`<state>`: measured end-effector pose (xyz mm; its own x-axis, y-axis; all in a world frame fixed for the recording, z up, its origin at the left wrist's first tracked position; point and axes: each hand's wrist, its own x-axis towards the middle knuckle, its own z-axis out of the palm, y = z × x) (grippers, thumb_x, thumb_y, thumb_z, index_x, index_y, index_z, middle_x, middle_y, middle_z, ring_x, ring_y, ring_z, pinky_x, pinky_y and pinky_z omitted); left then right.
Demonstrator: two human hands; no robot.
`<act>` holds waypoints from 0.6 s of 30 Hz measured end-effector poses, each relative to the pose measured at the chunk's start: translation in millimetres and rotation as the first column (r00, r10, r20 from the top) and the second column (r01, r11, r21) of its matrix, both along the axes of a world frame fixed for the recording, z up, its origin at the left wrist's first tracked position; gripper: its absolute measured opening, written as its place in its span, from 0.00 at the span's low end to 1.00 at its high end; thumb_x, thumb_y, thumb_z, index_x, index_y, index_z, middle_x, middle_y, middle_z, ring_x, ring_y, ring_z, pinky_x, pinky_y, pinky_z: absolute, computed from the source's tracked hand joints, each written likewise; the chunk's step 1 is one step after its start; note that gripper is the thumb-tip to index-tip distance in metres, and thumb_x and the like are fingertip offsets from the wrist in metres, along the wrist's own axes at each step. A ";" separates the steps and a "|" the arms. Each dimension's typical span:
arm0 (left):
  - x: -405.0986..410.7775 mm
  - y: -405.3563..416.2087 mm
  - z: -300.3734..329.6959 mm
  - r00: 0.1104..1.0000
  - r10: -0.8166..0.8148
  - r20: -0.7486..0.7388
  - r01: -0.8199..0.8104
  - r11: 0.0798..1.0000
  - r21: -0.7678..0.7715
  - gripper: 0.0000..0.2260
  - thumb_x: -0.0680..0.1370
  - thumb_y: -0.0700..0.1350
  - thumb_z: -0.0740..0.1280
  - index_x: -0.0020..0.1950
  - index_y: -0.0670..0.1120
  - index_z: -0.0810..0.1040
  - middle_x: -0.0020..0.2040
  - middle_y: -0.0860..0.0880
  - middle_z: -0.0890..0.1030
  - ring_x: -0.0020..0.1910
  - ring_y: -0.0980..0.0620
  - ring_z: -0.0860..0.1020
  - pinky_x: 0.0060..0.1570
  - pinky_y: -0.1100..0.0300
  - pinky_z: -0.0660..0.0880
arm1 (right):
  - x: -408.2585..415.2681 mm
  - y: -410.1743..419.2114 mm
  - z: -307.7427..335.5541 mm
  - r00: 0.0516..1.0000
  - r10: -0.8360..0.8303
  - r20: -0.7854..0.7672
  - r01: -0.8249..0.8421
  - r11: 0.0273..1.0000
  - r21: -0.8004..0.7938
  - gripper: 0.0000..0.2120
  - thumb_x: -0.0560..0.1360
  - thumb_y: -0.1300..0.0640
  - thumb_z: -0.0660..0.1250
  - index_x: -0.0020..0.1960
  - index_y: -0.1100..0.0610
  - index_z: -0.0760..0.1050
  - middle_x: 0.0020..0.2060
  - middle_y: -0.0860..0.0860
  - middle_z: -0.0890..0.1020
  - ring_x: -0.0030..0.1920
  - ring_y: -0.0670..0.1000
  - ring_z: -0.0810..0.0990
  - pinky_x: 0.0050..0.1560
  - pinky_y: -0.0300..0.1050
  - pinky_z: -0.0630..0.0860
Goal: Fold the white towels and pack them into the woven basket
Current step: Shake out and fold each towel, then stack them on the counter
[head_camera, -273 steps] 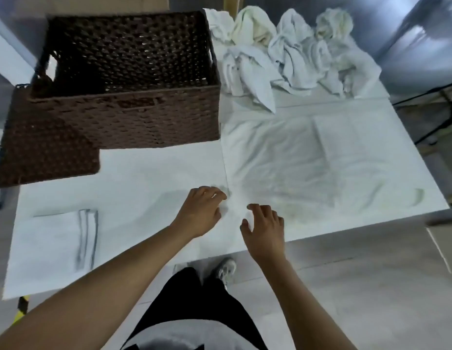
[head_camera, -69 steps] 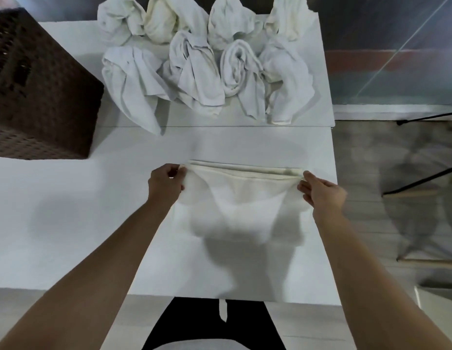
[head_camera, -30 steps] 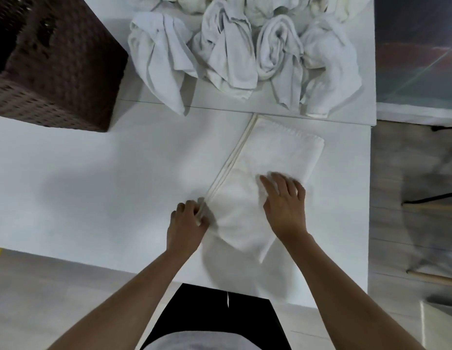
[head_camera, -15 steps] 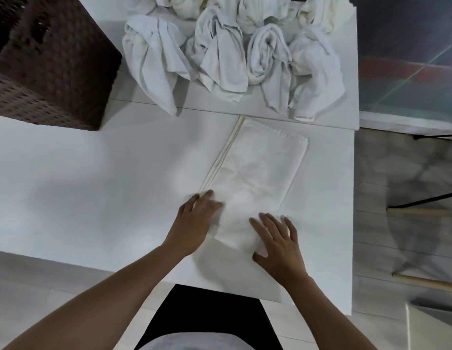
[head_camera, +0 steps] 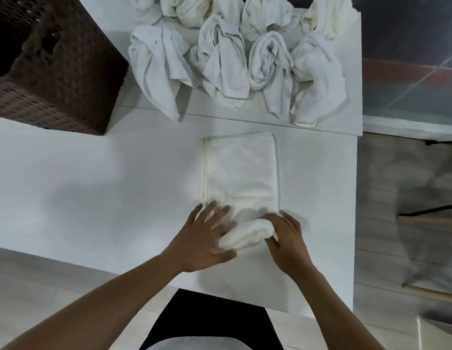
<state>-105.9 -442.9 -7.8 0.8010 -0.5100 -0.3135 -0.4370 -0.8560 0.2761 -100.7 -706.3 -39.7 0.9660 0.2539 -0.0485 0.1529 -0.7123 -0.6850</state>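
White table (head_camera: 93,188), near edge running below both wrists, right edge just beyond the folded towel, broad bare stretch to the left. Dark woven basket (head_camera: 68,79) at far left corner. Heap of crumpled towels (head_camera: 232,51) along the far edge. Folded towel (head_camera: 241,173) lying flat, near end lifted into a roll. Left hand (head_camera: 204,241) and right hand (head_camera: 287,238) curled round that rolled end, gripping it.
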 end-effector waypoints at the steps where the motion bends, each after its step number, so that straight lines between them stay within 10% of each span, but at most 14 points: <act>1: 0.7 -1.7 3.3 0.995 -0.023 -0.093 0.022 1.000 -0.016 0.39 0.74 0.77 0.51 0.79 0.58 0.61 0.82 0.55 0.57 0.82 0.47 0.45 0.78 0.45 0.50 | -0.2 -1.7 5.7 0.997 -0.048 -0.054 0.050 0.998 0.036 0.10 0.80 0.58 0.64 0.60 0.54 0.79 0.55 0.35 0.79 0.61 0.37 0.71 0.69 0.37 0.63; 4: 3.1 -4.0 8.5 0.941 0.056 -0.334 -0.100 0.988 -0.118 0.43 0.70 0.77 0.62 0.80 0.62 0.52 0.77 0.62 0.64 0.81 0.55 0.49 0.78 0.55 0.51 | -2.8 -7.3 14.2 0.966 -0.104 -0.237 0.122 0.990 0.063 0.06 0.83 0.56 0.64 0.56 0.45 0.73 0.46 0.31 0.76 0.49 0.38 0.72 0.48 0.28 0.68; 8: 11.3 -2.6 22.6 0.818 0.229 -0.527 -0.360 0.919 -0.161 0.31 0.68 0.60 0.72 0.71 0.65 0.67 0.59 0.59 0.78 0.61 0.55 0.75 0.58 0.61 0.74 | -1.0 -5.5 18.4 0.946 -0.146 -0.290 0.185 0.976 0.112 0.06 0.84 0.49 0.60 0.49 0.41 0.65 0.30 0.44 0.73 0.32 0.47 0.73 0.32 0.40 0.66; 12: 22.0 7.8 32.0 0.629 0.356 -0.691 -0.596 0.792 -0.134 0.15 0.70 0.54 0.73 0.57 0.59 0.81 0.43 0.54 0.85 0.39 0.53 0.82 0.39 0.55 0.76 | 4.7 4.7 27.4 0.949 -0.170 -0.267 0.218 0.963 0.161 0.04 0.85 0.46 0.56 0.50 0.42 0.65 0.28 0.44 0.72 0.27 0.49 0.71 0.28 0.41 0.65; 18: 30.3 13.5 40.8 0.255 0.221 -0.942 -0.939 0.288 -0.186 0.28 0.74 0.68 0.64 0.64 0.51 0.82 0.63 0.47 0.82 0.64 0.46 0.80 0.68 0.51 0.72 | 19.9 10.1 23.2 0.886 -0.349 -0.305 0.409 0.899 0.159 0.08 0.86 0.48 0.54 0.49 0.49 0.64 0.34 0.47 0.76 0.35 0.47 0.76 0.34 0.47 0.67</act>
